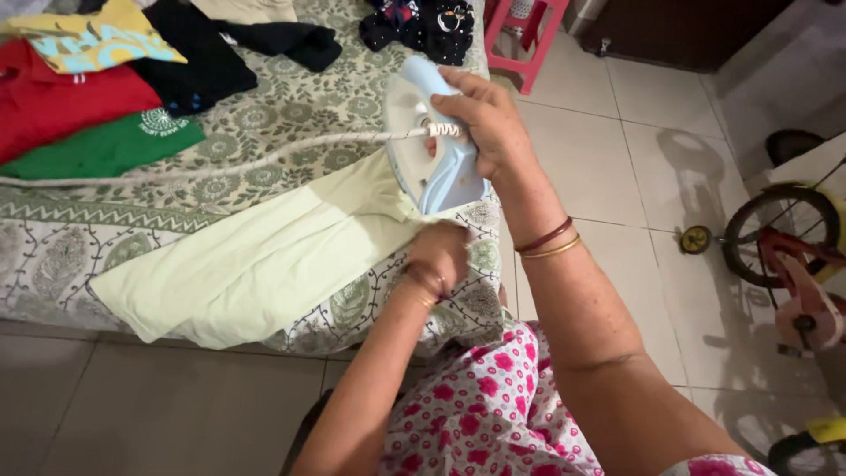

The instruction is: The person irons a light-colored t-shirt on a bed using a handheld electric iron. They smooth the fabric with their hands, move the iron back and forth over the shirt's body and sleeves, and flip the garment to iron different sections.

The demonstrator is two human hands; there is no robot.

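My right hand (489, 123) grips the handle of a light blue and white clothes iron (427, 145), lifted and tilted above the bed's edge. Its white cord (220, 167) runs off to the left across the bedspread. My left hand (438, 256) is closed on the near end of a pale green cloth (256, 260), which lies spread flat on the patterned bedspread (53, 256). The iron hangs just above the part of the cloth that my left hand holds.
Folded clothes lie at the back of the bed: a red one (62, 101), a green one (106, 150), a yellow one (92, 40), black ones (198, 57). A pink stool (524, 35) stands on the tiled floor, and a child's bicycle (789, 256) at right.
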